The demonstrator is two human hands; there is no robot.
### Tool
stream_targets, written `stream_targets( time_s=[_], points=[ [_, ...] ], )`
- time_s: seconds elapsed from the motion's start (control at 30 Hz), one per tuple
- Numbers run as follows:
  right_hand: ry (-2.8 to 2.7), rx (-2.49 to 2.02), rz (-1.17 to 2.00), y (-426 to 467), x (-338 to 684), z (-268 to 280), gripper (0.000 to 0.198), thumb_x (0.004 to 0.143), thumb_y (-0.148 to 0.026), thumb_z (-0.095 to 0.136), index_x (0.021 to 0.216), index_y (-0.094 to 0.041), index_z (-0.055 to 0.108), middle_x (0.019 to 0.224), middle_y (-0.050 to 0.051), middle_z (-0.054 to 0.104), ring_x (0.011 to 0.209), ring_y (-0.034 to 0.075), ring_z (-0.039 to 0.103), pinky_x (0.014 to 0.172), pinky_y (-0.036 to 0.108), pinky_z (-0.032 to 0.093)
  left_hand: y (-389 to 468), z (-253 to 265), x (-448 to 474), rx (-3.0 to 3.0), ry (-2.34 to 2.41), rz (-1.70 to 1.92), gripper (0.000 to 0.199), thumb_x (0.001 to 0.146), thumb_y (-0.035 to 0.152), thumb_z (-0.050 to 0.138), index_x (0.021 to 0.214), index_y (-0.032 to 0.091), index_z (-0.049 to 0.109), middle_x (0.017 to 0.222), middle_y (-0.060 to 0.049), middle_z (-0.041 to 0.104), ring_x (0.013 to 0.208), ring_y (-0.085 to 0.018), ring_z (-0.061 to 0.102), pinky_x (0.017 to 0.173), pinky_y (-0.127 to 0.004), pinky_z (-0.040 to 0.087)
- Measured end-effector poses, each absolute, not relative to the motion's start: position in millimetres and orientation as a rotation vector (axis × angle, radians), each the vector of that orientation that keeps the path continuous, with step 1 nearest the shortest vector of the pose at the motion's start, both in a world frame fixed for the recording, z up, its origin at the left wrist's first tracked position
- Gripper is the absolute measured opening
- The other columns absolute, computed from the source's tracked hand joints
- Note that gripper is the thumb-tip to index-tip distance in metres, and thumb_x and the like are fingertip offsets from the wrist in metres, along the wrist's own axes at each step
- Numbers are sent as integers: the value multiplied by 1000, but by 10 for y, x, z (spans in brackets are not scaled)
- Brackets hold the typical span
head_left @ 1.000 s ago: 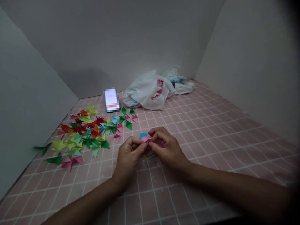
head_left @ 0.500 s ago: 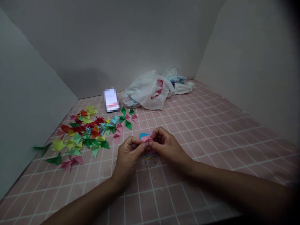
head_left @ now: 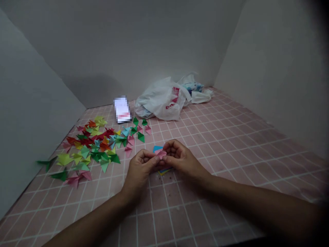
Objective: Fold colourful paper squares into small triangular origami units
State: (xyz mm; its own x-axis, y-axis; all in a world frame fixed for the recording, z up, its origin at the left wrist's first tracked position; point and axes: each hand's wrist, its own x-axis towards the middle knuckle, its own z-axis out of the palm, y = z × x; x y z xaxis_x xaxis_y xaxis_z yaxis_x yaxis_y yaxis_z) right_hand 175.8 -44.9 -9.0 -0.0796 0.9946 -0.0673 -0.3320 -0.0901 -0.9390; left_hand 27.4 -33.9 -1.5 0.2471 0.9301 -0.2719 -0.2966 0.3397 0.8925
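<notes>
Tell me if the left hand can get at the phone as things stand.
Probably yes, by reaching forward: only low folded papers lie between the left hand and the phone. It does hold the pink paper, though, so would need freeing.

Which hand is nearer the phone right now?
Left. The left hand is on the phone's near side, slightly right of it; the right hand is farther right.

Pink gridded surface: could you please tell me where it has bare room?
The surface is bare from the right hand to the right wall, and between that hand and the white bag. Folded papers crowd the left, near the phone; a paper stack lies beneath the held pink piece.
</notes>
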Motion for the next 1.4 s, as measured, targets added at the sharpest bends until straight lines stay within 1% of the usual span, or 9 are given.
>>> stream_targets(
  time_s=[0.2, 0.3, 0.37, 0.47, 0.53, 0.63, 0.97, 1.23, 1.4],
  points=[
    [-933, -974, 1532, -456, 1769, -73, 29, 68, -21, 76, 84, -20, 50, 80, -4, 55, 71, 10, 56, 67, 25, 46, -347, -46, 285, 864, 956, 989, 26, 65, 25, 83, 74, 16, 60, 68, -1, 72, 66, -15, 71, 73, -29, 59],
    [-983, -981, 1478, -467, 1761, -74, 27, 71, -21, 72, 84, -21, 49, 80, -4, 55, 72, 11, 56, 67, 26, 47, -335, -45, 276, 871, 965, 998, 26, 65, 25, 83, 74, 16, 60, 69, -1, 73, 66, -14, 71, 73, -28, 58],
    [-1101, -1039, 1324, -481, 1761, -55, 20, 75, -20, 68, 84, -21, 50, 80, -3, 54, 72, 12, 55, 66, 26, 47, -323, -34, 269, 870, 980, 1017, 27, 65, 25, 83, 74, 16, 59, 69, -1, 73, 67, -14, 72, 73, -27, 58],
    [-1401, -1159, 954, -506, 1779, -5, 10, 79, -13, 64, 84, -20, 58, 84, 0, 56, 75, 13, 54, 67, 27, 46, -312, -15, 263, 880, 989, 1048, 27, 65, 24, 83, 75, 16, 59, 70, 0, 73, 67, -14, 72, 72, -26, 57],
    [-1554, -1198, 755, -520, 1795, 21, 10, 80, -9, 62, 83, -19, 61, 86, 2, 57, 79, 15, 55, 69, 28, 46, -313, -6, 266, 900, 982, 1052, 26, 66, 24, 82, 75, 15, 60, 71, -1, 74, 67, -14, 72, 71, -25, 57],
    [-1640, -1233, 626, -530, 1807, 29, 11, 82, -8, 60, 85, -19, 62, 88, 4, 58, 84, 17, 57, 72, 30, 47, -329, -3, 276, 926, 972, 1066, 25, 66, 24, 82, 74, 15, 60, 70, -1, 74, 66, -13, 71, 70, -24, 56],
    [-1636, -1235, 563, -517, 1791, -12, 15, 83, -8, 59, 74, -18, 55, 79, 2, 56, 77, 17, 55, 69, 30, 44, -366, 9, 293, 993, 1031, 1092, 21, 66, 25, 81, 72, 15, 63, 69, -1, 72, 66, -12, 67, 64, -20, 53],
    [-1603, -1239, 514, -531, 1762, 9, 15, 78, -4, 58, 72, -18, 56, 80, 3, 54, 81, 18, 53, 73, 33, 42, -380, 10, 303, 945, 1046, 1079, 22, 64, 24, 81, 71, 15, 62, 69, -1, 71, 65, -11, 65, 63, -20, 51],
    [-1616, -1279, 465, -530, 1750, 26, 16, 77, -5, 57, 71, -19, 53, 81, 4, 53, 82, 20, 52, 74, 35, 42, -374, 7, 319, 955, 1042, 1084, 20, 64, 22, 81, 70, 15, 62, 70, 0, 72, 65, -10, 64, 63, -20, 51]
  ],
)
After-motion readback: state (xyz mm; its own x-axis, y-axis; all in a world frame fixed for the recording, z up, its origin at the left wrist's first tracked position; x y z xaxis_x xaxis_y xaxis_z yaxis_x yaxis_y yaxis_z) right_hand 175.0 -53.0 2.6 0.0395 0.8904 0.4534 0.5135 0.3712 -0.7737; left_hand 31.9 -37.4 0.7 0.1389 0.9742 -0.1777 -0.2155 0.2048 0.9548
